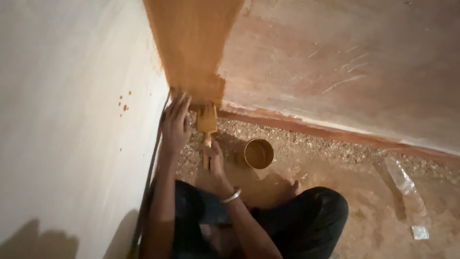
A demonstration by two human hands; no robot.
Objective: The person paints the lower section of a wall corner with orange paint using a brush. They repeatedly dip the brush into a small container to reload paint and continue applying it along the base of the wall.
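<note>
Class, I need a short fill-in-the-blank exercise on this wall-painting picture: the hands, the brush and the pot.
1. The right hand grips the handle of a wide ochre-coated ____.
2. The left hand rests flat against the ____ by the corner.
3. The small round metal pot of ochre paint stands on the ____.
4. A silver ____ circles the right wrist.

Missing words: paintbrush; wall; floor; bangle.

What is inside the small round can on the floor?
The can holds ochre-brown paint, the same colour as the brush in the right hand. The paint surface covers the can's bottom, so its depth cannot be seen.
</note>
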